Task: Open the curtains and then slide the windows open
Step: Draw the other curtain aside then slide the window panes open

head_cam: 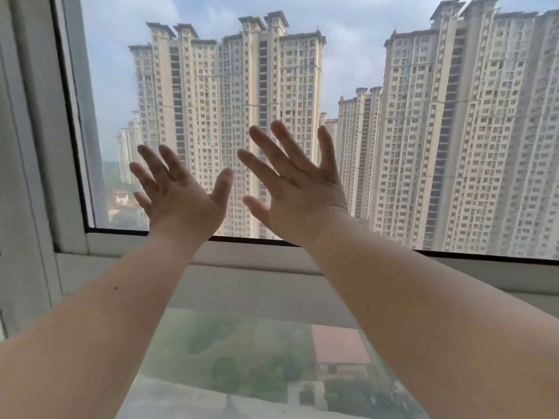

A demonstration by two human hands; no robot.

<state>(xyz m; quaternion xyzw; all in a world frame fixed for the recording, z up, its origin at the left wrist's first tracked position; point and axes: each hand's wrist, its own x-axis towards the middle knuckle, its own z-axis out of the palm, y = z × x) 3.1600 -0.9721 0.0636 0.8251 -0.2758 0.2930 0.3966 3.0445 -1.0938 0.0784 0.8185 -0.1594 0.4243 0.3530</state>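
Observation:
A large window pane [348, 71] fills the view, with tall apartment towers outside. Its white frame [69, 131] runs down the left side and along the bottom. My left hand [184, 201] is raised in front of the lower glass, fingers spread, back toward me. My right hand [302, 192] is beside it, a little higher, also spread flat. Whether the palms touch the glass I cannot tell. Neither hand holds anything. No curtain is in view.
A white sill and rail [266, 267] lie below the pane. Under them a lower glass panel [257, 358] shows trees and a red roof far below. A second white frame post [18, 176] stands at the far left.

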